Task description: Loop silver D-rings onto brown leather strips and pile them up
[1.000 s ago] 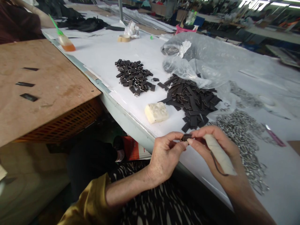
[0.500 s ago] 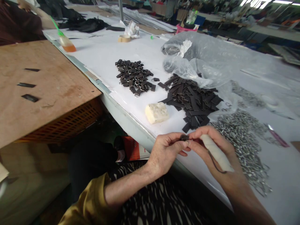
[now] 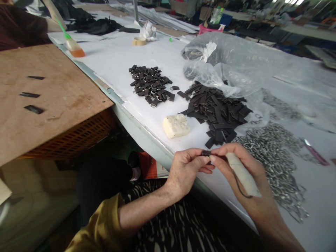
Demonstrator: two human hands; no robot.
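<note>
At the table's front edge my left hand [image 3: 185,171] pinches a small dark strip [image 3: 206,153] between thumb and fingers. My right hand [image 3: 243,168] meets it there, its thumb and index fingertips closed at the strip's right end. A cream-coloured cylindrical handle [image 3: 243,175] with a thin dark cord lies along my right hand between thumb and index finger; its front end is hidden. Just beyond my hands is a heap of dark flat strips [image 3: 217,115]. Right of them lies a pile of silvery metal rings [image 3: 278,157]. Farther back, dark folded tabs with metal rings [image 3: 151,84] form another heap.
A cream block [image 3: 175,126] stands left of the strips. Clear plastic bags [image 3: 236,63] spread behind them, and a pink cutter [image 3: 315,152] lies at right. A bottle of orange liquid [image 3: 75,47] and a tape roll [image 3: 139,41] stand farther back. A wooden board [image 3: 52,94] is at left.
The dark strip between my fingertips has turned slightly and shows more of its face. Both hands stay in nearly the same place, still together.
</note>
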